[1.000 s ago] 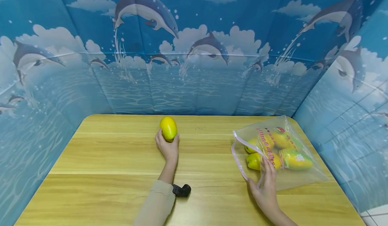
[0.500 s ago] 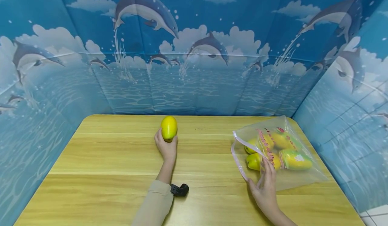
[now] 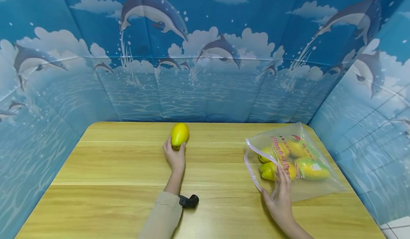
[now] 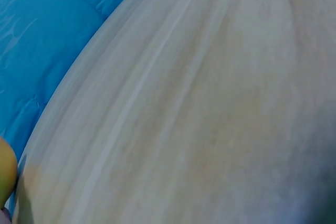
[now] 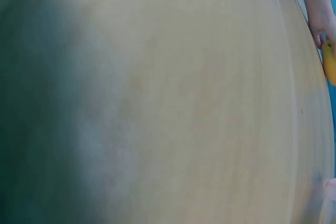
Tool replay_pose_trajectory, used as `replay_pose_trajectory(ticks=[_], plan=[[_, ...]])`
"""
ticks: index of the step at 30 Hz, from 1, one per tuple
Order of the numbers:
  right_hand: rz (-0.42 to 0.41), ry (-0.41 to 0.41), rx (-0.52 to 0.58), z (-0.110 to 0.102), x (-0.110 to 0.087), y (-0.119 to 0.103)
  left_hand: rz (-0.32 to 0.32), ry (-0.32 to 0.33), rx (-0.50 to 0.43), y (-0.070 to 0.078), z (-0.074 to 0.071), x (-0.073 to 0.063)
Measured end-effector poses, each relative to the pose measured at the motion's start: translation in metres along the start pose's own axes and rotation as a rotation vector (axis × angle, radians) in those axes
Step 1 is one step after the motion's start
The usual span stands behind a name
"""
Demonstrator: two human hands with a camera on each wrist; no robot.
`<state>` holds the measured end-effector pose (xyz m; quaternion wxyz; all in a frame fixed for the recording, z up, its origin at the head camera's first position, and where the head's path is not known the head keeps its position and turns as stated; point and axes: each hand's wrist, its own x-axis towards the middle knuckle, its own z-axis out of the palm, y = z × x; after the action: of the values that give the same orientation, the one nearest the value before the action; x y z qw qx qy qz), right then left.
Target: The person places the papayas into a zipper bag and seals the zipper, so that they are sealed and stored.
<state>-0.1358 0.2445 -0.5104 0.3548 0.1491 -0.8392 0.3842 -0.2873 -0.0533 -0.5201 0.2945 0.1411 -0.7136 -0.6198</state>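
My left hand [image 3: 174,157] grips a yellow mango [image 3: 180,135] by its near end, thumb on the right and fingers on the left. It is near the far edge of the table; whether it touches the wood I cannot tell. In the left wrist view only a slice of the mango [image 4: 6,170] shows at the left edge. At the right, my right hand [image 3: 279,199] holds the pink-edged mouth of a clear zip bag [image 3: 315,191] between thumb and fingers. The bag lies on its side, its mouth parted toward the left. Several yellow-green mangoes [image 3: 312,169] are inside.
The wooden table [image 3: 105,167] stretches under both hands. A blue dolphin-print curtain [image 3: 205,89] stands behind it and along both sides. On my left wrist sits a black camera mount [image 3: 189,201].
The mango has tilted and shifted slightly to the right in my left hand. That hand's wrist has drifted a little left. The right hand and bag look unchanged.
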Motion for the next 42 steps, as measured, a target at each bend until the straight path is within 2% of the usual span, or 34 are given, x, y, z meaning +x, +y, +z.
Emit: replay_pose_trajectory(ticks=[4, 9, 14, 17, 21, 25, 28, 34, 42], plan=[[0.001, 0.000, -0.002, 0.000, 0.000, 0.000, -0.016, -0.042, -0.017, 0.000, 0.001, -0.001], [0.002, -0.005, -0.002, 0.000, 0.000, 0.000, -0.026, -0.137, -0.060, 0.002, 0.001, -0.005], [-0.011, -0.002, 0.006, 0.000, 0.000, 0.001, -0.023, -0.294, -0.125, 0.006, 0.002, -0.010], [-0.015, -0.002, 0.007, 0.000, 0.000, 0.001, 0.011, -0.409, -0.139, 0.012, 0.002, -0.015], [-0.010, -0.005, 0.003, 0.000, 0.000, 0.001, 0.047, -0.567, -0.164, 0.032, -0.003, -0.023], [0.000, -0.009, 0.000, 0.000, 0.000, 0.001, 0.052, -0.704, -0.168, 0.050, -0.007, -0.031], [-0.003, -0.008, -0.005, 0.000, 0.000, 0.001, 0.048, -0.780, -0.165, 0.055, -0.006, -0.035], [-0.007, -0.006, -0.009, 0.000, 0.000, 0.002, 0.029, -0.890, -0.197, 0.055, -0.001, -0.042], [-0.005, -0.004, 0.007, 0.000, 0.000, 0.001, 0.075, -1.052, -0.196, 0.062, 0.004, -0.055]])
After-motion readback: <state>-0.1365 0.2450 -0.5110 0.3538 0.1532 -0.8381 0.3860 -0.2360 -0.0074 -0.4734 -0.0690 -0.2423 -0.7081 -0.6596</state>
